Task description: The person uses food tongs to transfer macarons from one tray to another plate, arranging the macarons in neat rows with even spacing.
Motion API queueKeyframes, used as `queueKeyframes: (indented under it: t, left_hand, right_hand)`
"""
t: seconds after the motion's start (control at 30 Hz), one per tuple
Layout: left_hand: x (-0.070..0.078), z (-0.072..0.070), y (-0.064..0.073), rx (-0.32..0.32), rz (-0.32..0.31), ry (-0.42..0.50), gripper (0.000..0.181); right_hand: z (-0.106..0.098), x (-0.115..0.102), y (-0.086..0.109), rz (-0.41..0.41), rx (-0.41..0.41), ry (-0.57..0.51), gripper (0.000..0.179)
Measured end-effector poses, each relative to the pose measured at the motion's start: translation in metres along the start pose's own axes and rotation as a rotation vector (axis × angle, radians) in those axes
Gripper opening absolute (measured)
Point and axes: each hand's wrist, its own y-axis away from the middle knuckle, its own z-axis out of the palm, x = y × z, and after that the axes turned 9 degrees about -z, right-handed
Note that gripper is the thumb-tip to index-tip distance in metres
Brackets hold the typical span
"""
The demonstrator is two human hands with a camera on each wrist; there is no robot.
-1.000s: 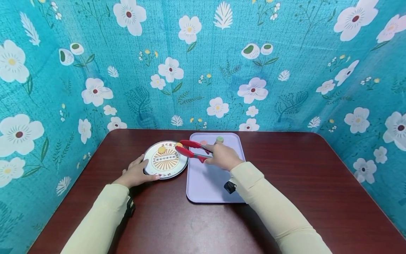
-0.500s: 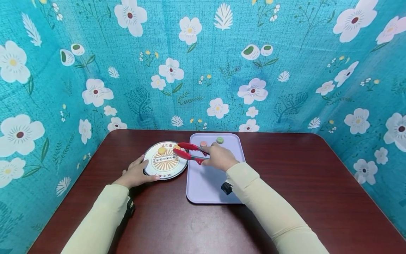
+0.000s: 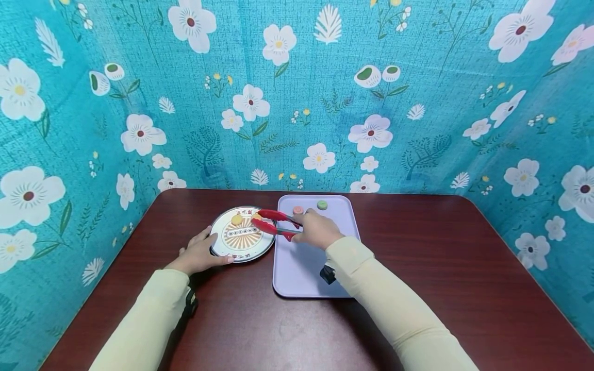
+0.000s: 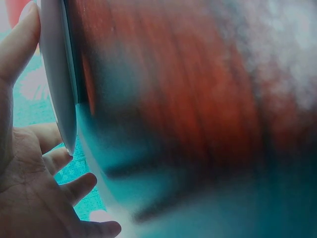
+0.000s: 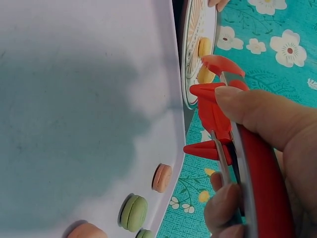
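Head view: left hand (image 3: 198, 252) lies spread, touching the plate (image 3: 257, 247)
Right hand (image 3: 318, 230): grips red tongs (image 3: 265, 226), tips at one yellow macaron (image 3: 256, 216) on the plate
Lilac tray (image 3: 297, 278): carries pink macaron (image 3: 298, 210), green macaron (image 3: 322, 205)

A round white plate (image 3: 263, 241) with a dark rim, an orange sunburst and red characters lies face up, the left hand (image 3: 200, 252) touching its left and near edge. One yellow macaron (image 3: 236, 220) sits on the plate, just beyond its centre. A second yellow macaron (image 5: 204, 76) is between the tips of red-and-metal tongs (image 3: 266, 226), over the plate's right side; whether it touches is unclear. The right hand (image 3: 317, 230) grips the tongs, right of the plate.
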Motion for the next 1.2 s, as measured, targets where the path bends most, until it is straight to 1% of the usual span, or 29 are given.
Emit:
queueKeyframes:
  t: [0.27, 0.5, 0.63, 1.0, 1.2]
  left_hand:
    - [0.000, 0.001, 0.001, 0.005, 0.001, 0.001, 0.111]
    - [-0.002, 0.003, -0.001, 0.003, -0.005, 0.005, 0.111]
    - [-0.003, 0.004, -0.002, 0.002, -0.009, 0.012, 0.110]
    - [-0.002, 0.003, -0.002, 0.004, -0.002, 0.011, 0.111]
    - [0.000, 0.001, -0.001, 0.002, -0.004, 0.011, 0.109]
  right_hand:
    - [0.002, -0.002, -0.002, -0.009, 0.001, 0.007, 0.056]
    - [0.006, -0.002, -0.005, -0.015, -0.003, 0.026, 0.054]
    - [0.008, -0.002, -0.007, -0.013, -0.002, 0.017, 0.053]
    - [0.009, -0.002, -0.012, -0.034, 0.001, 0.038, 0.049]
    - [0.009, -0.004, -0.015, -0.023, -0.010, 0.049, 0.054]
